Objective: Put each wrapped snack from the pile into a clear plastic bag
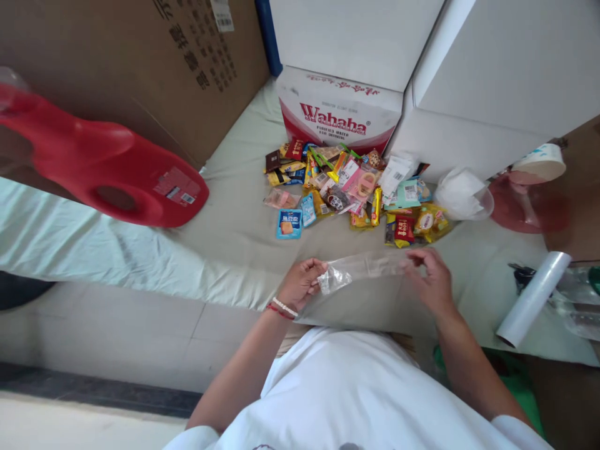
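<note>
My left hand (302, 282) and my right hand (430, 280) are both closed on a clear plastic bag (360, 267), held stretched between them just above the pale green cloth (234, 237). The left fingers pinch its crumpled end, the right fingers its other edge. A bead bracelet sits on my left wrist. Beyond the bag lies a heap of several small snack packets (356, 187), with a blue packet (289, 224) nearest the left hand.
A red plastic jug (107, 169) lies at the left. Behind the snacks stand a red-and-white Wahaha carton (335, 112), white boxes (492, 81) and a brown carton (154, 62). At the right are a roll of clear bags (532, 300), a crumpled white bag (462, 194) and a pink container (525, 200).
</note>
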Motion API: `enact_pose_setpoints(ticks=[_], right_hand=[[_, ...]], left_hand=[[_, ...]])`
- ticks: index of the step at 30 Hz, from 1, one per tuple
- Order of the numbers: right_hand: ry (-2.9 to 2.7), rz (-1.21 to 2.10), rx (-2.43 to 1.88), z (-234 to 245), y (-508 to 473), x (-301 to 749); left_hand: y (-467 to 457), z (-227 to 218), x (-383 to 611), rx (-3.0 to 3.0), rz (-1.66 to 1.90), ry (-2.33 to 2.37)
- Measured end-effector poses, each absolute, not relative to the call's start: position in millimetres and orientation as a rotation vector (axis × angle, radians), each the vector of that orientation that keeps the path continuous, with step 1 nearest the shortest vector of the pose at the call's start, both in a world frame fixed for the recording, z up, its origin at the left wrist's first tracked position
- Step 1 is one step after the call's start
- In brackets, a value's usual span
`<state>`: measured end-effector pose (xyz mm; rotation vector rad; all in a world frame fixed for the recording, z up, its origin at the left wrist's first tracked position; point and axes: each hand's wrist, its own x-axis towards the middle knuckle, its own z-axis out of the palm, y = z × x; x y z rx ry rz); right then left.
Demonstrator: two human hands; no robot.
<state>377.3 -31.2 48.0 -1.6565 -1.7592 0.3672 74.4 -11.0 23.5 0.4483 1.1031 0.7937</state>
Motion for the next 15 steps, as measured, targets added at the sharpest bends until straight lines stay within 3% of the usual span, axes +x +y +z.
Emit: enact_pose_setpoints(ticks=[3, 6, 12, 15], right_hand=[[-2.185, 0.559, -1.293, 50, -26, 333], [-2.267, 0.789, -1.170, 39, -18, 304], [-1.675, 1.235, -1.445, 32, -24, 289], [-1.306, 1.543, -1.452, 42, -33, 283]], left_hand=[[-9, 26, 80, 0.456, 0.743, 1.052], [-7, 26, 78, 0.435, 0.724, 1.016], [-18, 23, 84, 0.360, 1.052, 0.939], [-29, 25, 105, 0.476, 0.984, 0.891]])
